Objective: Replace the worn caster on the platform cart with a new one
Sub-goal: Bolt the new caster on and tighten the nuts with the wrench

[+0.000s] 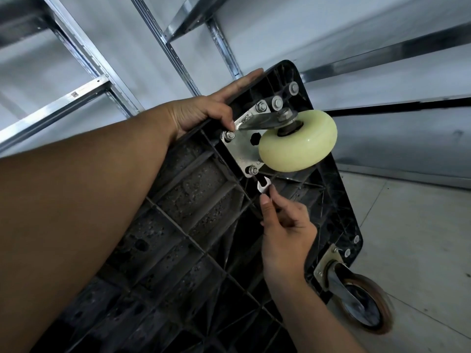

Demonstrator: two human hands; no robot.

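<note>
The black platform cart (193, 200) stands tipped up, its ribbed underside facing me. A caster with a pale yellow wheel (298, 141) sits on a silver mounting plate (242, 146) near the upper corner, with nuts at the plate's corners. My left hand (209, 110) grips the cart's edge, thumb by the plate's left nut (230, 135). My right hand (283, 230) pinches a small open-end wrench (263, 187), its jaw just below the lower nut (253, 170), apart from it. A worn dark caster (356, 299) with a brownish rim sits at the lower corner.
Metal shelving uprights and beams (168, 49) stand behind the cart against a pale wall. A light tiled floor (420, 238) spreads to the right of the cart. The lower caster wheel hangs close to that floor.
</note>
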